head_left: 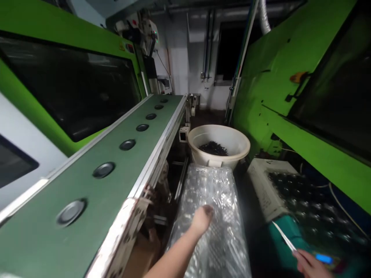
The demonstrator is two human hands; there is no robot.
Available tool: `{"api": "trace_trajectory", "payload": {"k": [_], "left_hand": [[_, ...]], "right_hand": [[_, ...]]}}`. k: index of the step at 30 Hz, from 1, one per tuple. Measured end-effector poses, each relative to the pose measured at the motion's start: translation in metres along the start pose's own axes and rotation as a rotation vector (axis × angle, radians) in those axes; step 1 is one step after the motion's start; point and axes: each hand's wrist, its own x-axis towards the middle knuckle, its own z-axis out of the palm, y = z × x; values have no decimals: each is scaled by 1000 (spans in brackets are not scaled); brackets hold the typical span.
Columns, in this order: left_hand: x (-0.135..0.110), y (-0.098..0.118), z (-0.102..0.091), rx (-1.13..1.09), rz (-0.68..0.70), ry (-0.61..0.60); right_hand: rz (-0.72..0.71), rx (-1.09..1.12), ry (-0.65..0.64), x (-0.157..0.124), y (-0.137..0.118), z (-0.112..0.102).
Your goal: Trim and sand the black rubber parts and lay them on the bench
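One thin, pale tool is in the right hand, low down on the right side. The right hand pinches its near end. The tool is long and slim. Its tip points forward and to the left, so its long line slants from the hand up to the left. Behind it is one teal thing. One small blue light glows just beside the right hand.

The left hand is over one long, shiny bundle in clear plastic. Its fingers curl in, but one cannot tell if they pinch anything. The bundle runs straight ahead.

Past the bundle, one big white tub holds a pile of black bits, too many to count. On the right is one pale box, near lots of dark, shiny round things. On the left, one green belt carries seven dark discs in one line. Two bright green machines stand, one on each side.
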Motion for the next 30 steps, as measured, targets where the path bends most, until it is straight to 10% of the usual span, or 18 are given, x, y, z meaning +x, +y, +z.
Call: {"api": "trace_trajectory", "payload": {"k": [6,11,23,30], "left_hand": [[208,26,-32,347,-54,208],[298,11,-39,530,-91,205],[315,3,-52,421,-136,287],[298,4,-73,244,-140,374]], "right_hand": [[-362,-166,-41,182,-161,27],[-469,-373,-91,265,-267,65],[-534,-595,-324,309,-330,107],[-554,-543,-333,276,-295,85]]}}
